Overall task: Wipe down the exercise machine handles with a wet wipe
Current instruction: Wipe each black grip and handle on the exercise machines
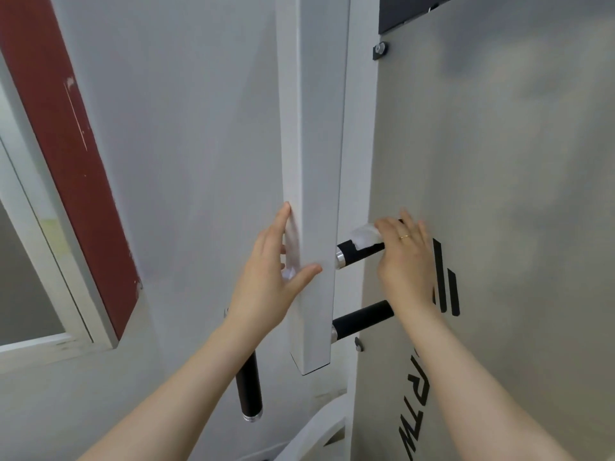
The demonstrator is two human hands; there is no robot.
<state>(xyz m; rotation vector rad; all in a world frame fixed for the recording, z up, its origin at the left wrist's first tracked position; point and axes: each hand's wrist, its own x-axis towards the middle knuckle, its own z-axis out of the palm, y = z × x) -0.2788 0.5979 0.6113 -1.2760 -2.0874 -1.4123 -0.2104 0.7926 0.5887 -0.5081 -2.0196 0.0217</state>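
While pressed onto the upper black cylindrical foam-grip handle (361,252), the crumpled white wet wipe (366,236) sits under the right hand (407,257), fingers curled over wipe and grip, pinching it. That handle sticks out right of the white square steel post (312,194). Second black handle (362,319) just below, bare. Left hand (269,281) braces the post, fingers spread, holding nothing. Third black handle (249,387) hangs lower left. Grey panel (499,161) right; red-framed window (66,144) far left.

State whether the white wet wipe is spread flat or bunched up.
Bunched: the white wet wipe sits crumpled on the upper black handle under the right hand's fingers.
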